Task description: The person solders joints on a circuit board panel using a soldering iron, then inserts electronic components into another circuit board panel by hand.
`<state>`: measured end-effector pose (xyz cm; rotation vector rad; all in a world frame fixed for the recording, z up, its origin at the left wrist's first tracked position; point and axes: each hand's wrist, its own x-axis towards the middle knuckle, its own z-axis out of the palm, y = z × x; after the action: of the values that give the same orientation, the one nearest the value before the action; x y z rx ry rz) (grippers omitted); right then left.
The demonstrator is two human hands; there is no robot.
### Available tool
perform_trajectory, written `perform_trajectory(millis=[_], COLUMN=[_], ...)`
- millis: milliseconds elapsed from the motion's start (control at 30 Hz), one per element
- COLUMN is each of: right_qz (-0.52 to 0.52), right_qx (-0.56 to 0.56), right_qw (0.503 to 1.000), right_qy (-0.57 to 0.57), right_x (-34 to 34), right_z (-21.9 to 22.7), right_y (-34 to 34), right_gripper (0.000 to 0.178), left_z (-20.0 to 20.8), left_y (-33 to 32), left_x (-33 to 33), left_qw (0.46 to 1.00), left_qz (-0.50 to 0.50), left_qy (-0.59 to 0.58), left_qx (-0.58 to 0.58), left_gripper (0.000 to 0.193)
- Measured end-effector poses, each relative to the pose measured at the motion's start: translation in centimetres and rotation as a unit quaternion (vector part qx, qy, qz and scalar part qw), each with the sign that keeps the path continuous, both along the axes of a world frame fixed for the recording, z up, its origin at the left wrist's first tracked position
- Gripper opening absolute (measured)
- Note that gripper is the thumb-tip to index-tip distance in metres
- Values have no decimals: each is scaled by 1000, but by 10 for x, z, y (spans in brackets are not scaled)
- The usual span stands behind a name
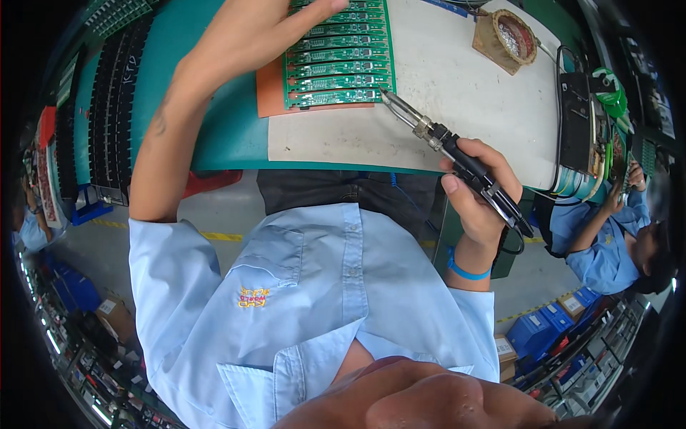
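A panel of several narrow green circuit boards (336, 69) lies on an orange sheet (271, 91), toward the top of the view. My left hand (246, 36) reaches over the panel's left side, its thumb stretched across the far boards; the top of the picture cuts off some of its fingers. A black-handled soldering iron (464, 161), with a thin metal tube along its shaft, is gripped in my right hand (489, 187). Its tip points at the near right corner of the panel; whether it touches there I cannot tell.
A round brown cup (516, 37) with silvery bits inside stands at the far right of the pale work mat (457, 79). Beyond it are a black box (577, 114) with cables and a green spool (609, 93). Black slotted racks (111, 107) stand left. A co-worker (607, 243) sits right.
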<state>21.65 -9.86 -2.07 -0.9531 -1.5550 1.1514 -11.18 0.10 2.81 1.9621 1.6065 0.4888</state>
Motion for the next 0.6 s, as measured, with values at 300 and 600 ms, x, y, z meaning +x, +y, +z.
perform_trajectory(millis=[300, 600], right_qz=[1, 11], right_qx=[-17, -15], right_qw=[1000, 1000], right_qy=[-6, -9], right_x=[1, 0], right_z=[-1, -2], right_y=[5, 9], right_gripper=[43, 43], left_z=[-38, -32], left_y=[-4, -8], left_x=[-12, -10], left_qw=[993, 992], left_qz=[47, 60], left_qy=[77, 98], left_qx=[77, 55], left_gripper=[43, 44])
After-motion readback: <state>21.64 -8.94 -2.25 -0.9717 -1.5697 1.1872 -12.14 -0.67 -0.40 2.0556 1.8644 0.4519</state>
